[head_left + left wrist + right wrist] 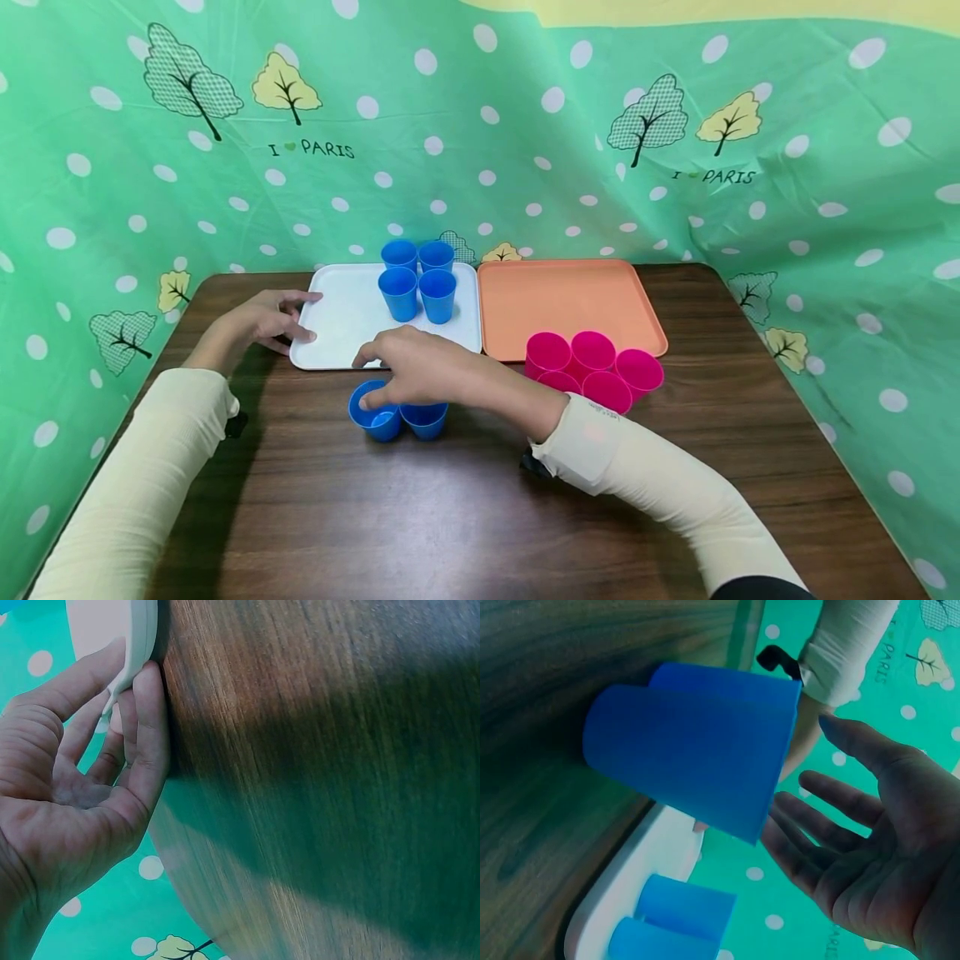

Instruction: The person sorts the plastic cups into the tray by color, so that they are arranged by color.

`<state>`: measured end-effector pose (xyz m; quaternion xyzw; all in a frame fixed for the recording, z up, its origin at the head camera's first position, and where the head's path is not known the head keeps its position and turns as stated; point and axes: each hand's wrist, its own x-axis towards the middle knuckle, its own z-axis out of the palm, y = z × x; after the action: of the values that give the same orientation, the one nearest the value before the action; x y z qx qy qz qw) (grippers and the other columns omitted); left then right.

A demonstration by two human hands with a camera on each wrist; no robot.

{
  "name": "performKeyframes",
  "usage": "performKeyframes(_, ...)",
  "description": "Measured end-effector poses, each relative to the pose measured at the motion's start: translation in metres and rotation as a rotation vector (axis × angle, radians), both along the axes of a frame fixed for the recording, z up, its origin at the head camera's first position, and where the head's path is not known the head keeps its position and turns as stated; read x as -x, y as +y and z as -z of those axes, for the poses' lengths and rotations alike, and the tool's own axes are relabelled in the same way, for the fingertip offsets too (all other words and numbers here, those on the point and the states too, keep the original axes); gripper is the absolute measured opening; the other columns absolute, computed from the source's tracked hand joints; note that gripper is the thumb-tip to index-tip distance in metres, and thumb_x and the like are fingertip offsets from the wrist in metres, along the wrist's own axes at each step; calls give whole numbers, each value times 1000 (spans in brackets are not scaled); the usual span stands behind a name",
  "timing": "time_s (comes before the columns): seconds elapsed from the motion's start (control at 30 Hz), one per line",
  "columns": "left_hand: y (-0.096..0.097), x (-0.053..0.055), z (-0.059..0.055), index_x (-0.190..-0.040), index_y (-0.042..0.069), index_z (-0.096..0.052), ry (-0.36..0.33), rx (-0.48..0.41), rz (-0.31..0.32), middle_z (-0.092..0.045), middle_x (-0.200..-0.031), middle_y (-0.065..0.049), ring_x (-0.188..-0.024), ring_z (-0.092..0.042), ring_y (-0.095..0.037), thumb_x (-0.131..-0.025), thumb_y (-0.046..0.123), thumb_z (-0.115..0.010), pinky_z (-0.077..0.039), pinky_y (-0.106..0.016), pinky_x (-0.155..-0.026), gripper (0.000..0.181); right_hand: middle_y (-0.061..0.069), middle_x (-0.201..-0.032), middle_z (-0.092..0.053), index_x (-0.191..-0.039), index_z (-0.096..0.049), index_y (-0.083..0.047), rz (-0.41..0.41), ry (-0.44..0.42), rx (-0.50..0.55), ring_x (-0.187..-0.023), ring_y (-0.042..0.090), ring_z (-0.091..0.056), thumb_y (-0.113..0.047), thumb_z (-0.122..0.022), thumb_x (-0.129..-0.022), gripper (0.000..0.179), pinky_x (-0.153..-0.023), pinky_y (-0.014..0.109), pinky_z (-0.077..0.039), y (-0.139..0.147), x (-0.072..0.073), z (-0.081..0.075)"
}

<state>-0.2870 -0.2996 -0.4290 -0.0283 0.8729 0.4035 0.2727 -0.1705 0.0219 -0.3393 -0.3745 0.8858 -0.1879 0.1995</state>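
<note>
At the left end of the white tray (345, 312), my left hand (273, 321) holds the rim between thumb and fingers; the left wrist view shows this hand (90, 742) right at the tray's edge (141, 637). Two blue cups stand upright on the table in front of the tray: a left one (375, 422) and a right one (425, 425). Over them reaches my right hand (423, 367), thumb and fingers spread, hiding part of their rims. In the right wrist view, that hand (877, 855) is beside the mouth of the nearer blue cup (682, 757), gripping nothing.
Several blue cups (400, 293) stand in two rows on the white tray's right half. An orange tray (562, 300) adjoins it on the right. Several pink cups (637, 375) are grouped before the orange tray, behind my right forearm. A green printed cloth (450, 108) hangs behind the table (337, 517).
</note>
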Motion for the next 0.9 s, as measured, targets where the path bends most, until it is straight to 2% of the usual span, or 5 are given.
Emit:
performKeyframes(0.23,1,0,-1,-177,10,-36,-2,-2,3,-47,-104,-7,-94,-64,-24,-98,3,-85,-71,-41,-80,93,4,-148,-74,-155,-70,-16,-54,27,-63,-136,18,-69,-44,-86,-101,62,-111,33,-63,-5,-6,4)
performKeyframes(0.43,0,-1,-2,-177,11,-37,2,5,5,-48,-106,-8,-96,-64,-25,-98,4,-85,-71,-43,-82,93,4,-151,-71,-159,-67,-20,-60,25,-113,-137,21,-67,-46,-90,-97,71,-108,38,-64,-7,-10,6)
performKeyframes(0.63,1,-1,-2,-176,12,-39,6,-3,2,-48,-104,-7,-94,-65,-24,-97,4,-87,-71,-43,-81,92,5,-150,-71,-158,-67,-21,-78,17,-117,-134,20,-68,-43,-92,-96,70,-107,37,-65,-10,-11,8)
performKeyframes(0.9,-1,0,0,-177,10,-36,-1,-16,2,-48,-103,-6,-94,-65,-22,-98,2,-85,-71,-42,-81,93,8,-146,-72,-156,-68,-15,-94,23,-102,-128,22,-70,-41,-91,-97,68,-105,37,-66,-12,-11,7)
